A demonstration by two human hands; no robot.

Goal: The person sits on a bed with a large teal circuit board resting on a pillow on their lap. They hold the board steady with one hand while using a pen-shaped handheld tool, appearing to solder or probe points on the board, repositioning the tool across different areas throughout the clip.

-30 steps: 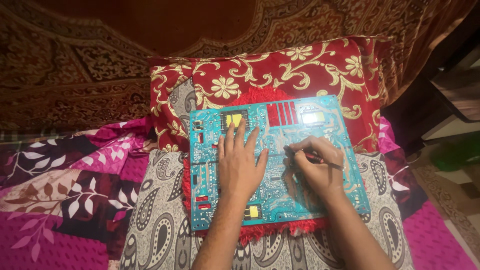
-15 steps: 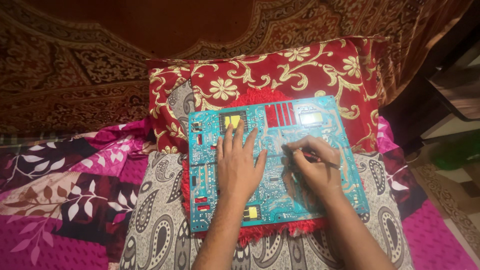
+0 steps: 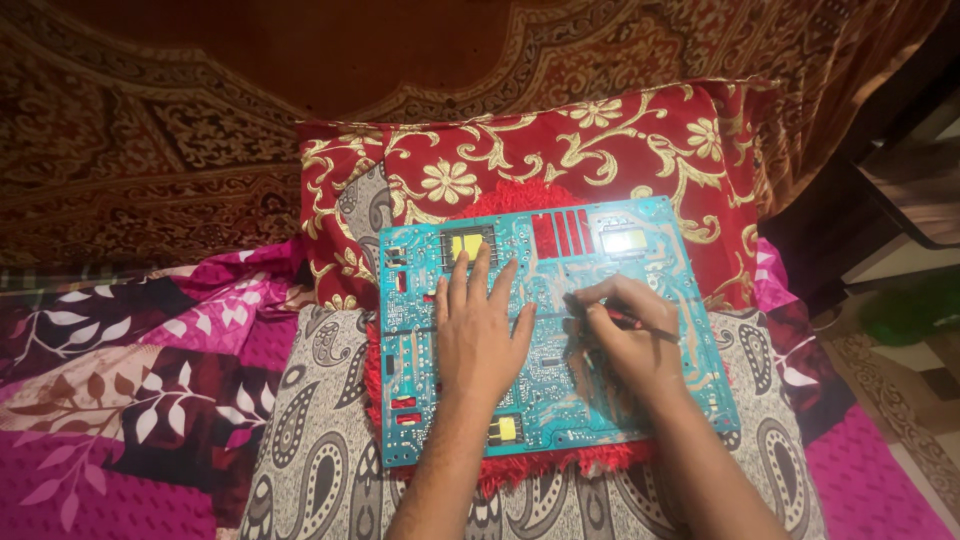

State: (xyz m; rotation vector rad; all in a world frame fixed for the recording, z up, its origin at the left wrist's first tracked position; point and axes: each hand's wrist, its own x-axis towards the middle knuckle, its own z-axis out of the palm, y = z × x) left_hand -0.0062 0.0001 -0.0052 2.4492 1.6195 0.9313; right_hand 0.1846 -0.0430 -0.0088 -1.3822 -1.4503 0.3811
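Teal rectangular circuit board (image 3: 640,300), dotted with yellow and red components, lies on a red fringed mat (image 3: 520,196) atop a grey paisley cushion (image 3: 320,450). Left hand (image 3: 480,335) rests flat, fingers spread; right hand (image 3: 630,335) pinches a thin red-handled tool (image 3: 640,322). Nothing has shifted since earlier.

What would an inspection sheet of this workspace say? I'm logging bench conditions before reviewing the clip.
Surface: grey paisley cushion with a red fluffy mat on it, on a bed.
Job's things: teal circuit board lying flat on the mat; thin red-handled tool.
Clutter: nothing seen on the board beyond its own parts.
Grips: left hand pressed flat on the board, fingers spread; right hand holding the tool like a pen, tip at the board.
Cables: nothing seen.
Surroundings: red and gold floral pillow behind; pink leaf-print bedsheet; dark furniture at right.
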